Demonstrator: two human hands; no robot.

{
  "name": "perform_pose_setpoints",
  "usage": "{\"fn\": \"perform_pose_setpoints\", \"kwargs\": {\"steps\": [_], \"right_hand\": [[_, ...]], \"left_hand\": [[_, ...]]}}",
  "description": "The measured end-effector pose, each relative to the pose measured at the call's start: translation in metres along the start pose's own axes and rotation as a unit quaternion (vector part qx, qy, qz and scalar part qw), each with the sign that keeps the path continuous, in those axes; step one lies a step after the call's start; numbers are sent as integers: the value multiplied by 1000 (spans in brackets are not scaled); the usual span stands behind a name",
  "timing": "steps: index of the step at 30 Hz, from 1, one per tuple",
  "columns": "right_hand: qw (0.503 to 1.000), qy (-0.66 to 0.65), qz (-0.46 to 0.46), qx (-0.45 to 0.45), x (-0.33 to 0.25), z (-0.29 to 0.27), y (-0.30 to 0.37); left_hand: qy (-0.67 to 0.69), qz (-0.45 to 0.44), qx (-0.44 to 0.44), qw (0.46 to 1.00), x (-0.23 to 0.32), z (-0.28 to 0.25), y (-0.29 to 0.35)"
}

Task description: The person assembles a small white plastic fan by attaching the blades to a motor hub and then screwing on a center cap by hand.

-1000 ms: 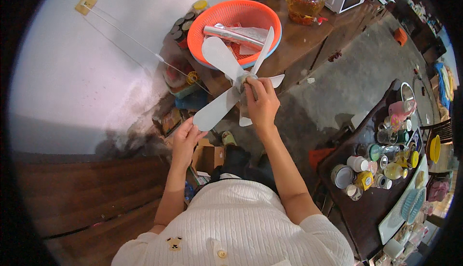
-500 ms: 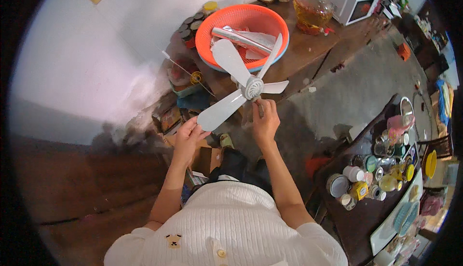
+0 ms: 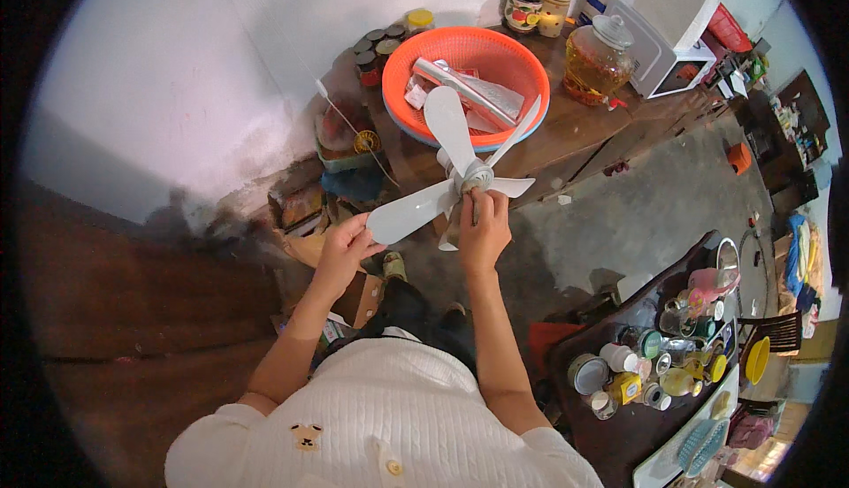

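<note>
Above the floor, before the wooden cabinet, the white fan is held by both hands, blades radiating from the hub. The left hand pinches the left blade near its tip, between thumb and fingers. The right hand has its fingers bunched against the hub; whether they grip it cannot be told. The upper blade overlaps the orange basket in view; contact cannot be determined. The basket stands on the cabinet and contains a silver roll. Right of the basket: a glass jar of amber liquid, then a microwave. Lower right: a dark table bearing assorted containers.
</note>
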State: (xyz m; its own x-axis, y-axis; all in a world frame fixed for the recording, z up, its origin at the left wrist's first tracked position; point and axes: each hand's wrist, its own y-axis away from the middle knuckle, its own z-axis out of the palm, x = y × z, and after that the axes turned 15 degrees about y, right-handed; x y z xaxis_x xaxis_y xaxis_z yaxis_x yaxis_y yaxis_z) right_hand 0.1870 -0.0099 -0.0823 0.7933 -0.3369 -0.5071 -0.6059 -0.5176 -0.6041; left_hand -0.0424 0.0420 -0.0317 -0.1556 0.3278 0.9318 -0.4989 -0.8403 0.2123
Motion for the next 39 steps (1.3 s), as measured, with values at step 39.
{"fn": "perform_pose_setpoints", "kwargs": {"steps": [39], "right_hand": [[999, -51, 19, 0, -11, -15, -20]], "left_hand": [[-18, -16, 10, 1000, 8, -1, -4]]}}
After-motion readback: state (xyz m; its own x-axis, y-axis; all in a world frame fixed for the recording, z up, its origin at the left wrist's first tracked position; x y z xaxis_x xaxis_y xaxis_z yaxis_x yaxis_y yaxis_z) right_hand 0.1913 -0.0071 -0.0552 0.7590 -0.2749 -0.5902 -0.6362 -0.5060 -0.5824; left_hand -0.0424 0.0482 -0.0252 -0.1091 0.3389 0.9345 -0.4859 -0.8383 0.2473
